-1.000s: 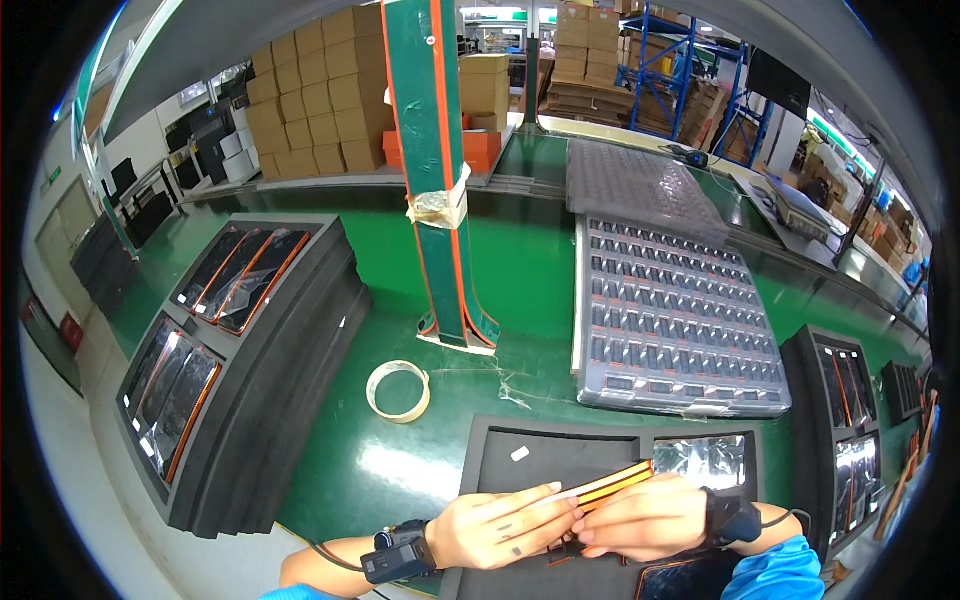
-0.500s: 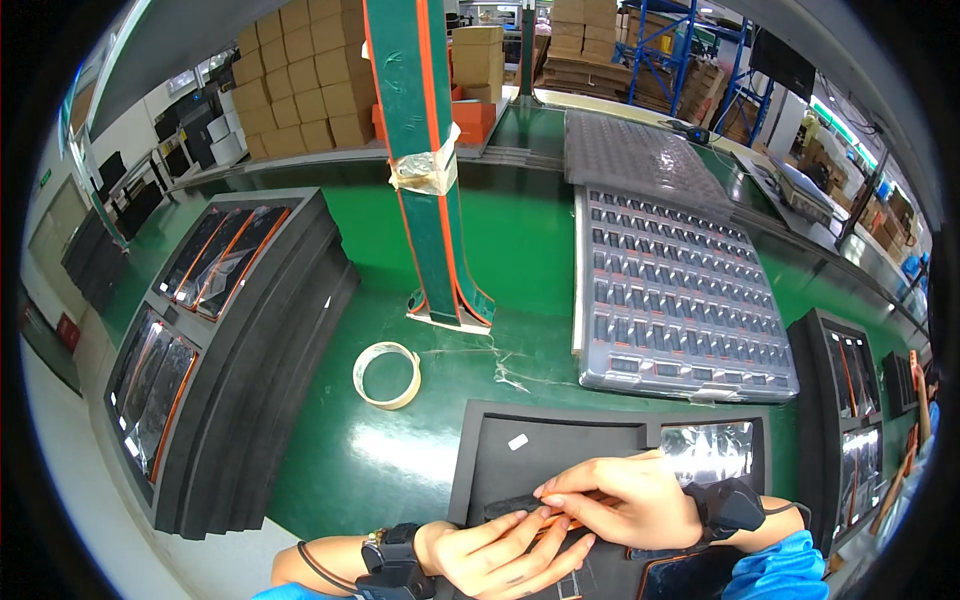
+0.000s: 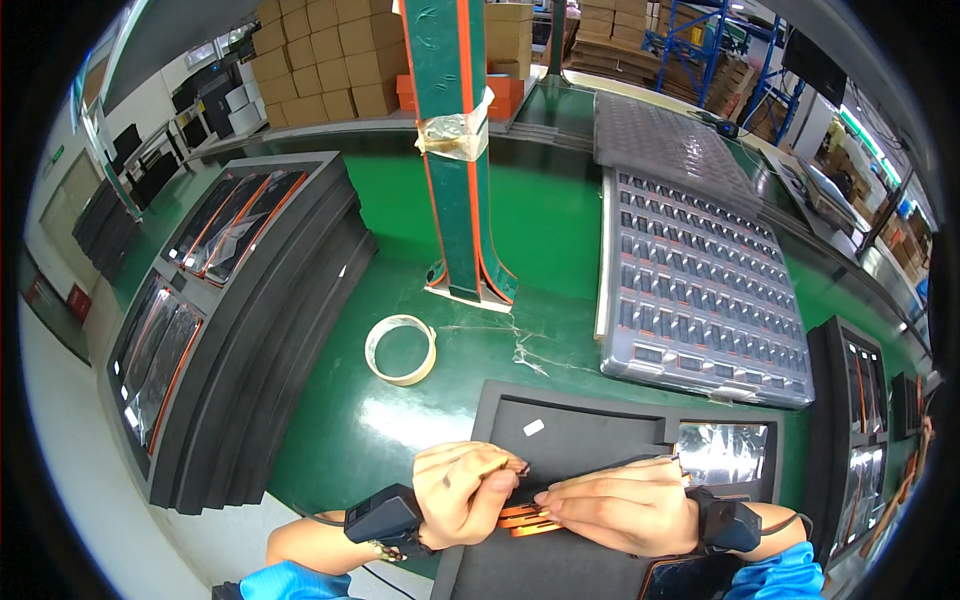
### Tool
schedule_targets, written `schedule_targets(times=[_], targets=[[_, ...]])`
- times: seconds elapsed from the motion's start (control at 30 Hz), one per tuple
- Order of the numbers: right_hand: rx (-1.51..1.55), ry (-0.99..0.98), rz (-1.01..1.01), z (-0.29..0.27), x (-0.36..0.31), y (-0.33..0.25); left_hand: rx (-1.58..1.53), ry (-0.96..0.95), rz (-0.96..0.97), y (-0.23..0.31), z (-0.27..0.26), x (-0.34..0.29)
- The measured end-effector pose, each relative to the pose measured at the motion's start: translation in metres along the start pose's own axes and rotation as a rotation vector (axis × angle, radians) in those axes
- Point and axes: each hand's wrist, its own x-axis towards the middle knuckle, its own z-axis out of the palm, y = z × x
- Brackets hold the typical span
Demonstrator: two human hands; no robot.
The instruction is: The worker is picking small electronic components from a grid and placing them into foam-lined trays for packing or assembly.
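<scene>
My right hand grips several thin flat pieces with orange edges, low over a black foam tray. Just left of it, my left hand is curled into a pinch by the ends of those pieces. Something small and dark shows at its fingertips, too small to name. A small white label lies in the tray's left compartment. Beyond my right hand, a glossy panel under clear film sits in another compartment. One more dark panel with an orange edge lies at the lower edge, partly hidden.
Stacked black foam trays with film-covered panels stand at the left, another stack at the right. A tape roll lies on the green table near a green post. A clear blister tray holds many small dark parts.
My left hand has lifted off the orange-edged pieces and gone from spread fingers to a pinch. The pieces now show between my hands. The whole view has shifted slightly.
</scene>
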Motion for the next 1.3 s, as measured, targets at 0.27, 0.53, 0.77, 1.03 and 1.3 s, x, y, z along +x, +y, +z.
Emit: schedule_targets(times=[0.27, 0.53, 0.77, 1.03, 1.3], targets=[[-0.011, 0.002, 0.011, -0.001, 0.008, -0.001, 0.076, -0.138, -0.119, 0.010, 0.002, 0.010], [-0.079, 0.024, -0.061, 0.005, 0.008, -0.003, 0.062, -0.124, -0.007, 0.010, 0.001, 0.010], [-0.198, 0.058, -0.158, 0.015, 0.007, -0.001, 0.043, -0.093, -0.035, 0.008, 0.003, 0.009], [-0.425, 0.027, -0.240, 0.017, 0.000, -0.003, 0.037, -0.110, 0.043, 0.007, 0.004, 0.009], [0.162, 0.244, 0.217, 0.007, 0.005, 0.004, 0.122, -0.254, 0.204, 0.011, 0.003, 0.017]])
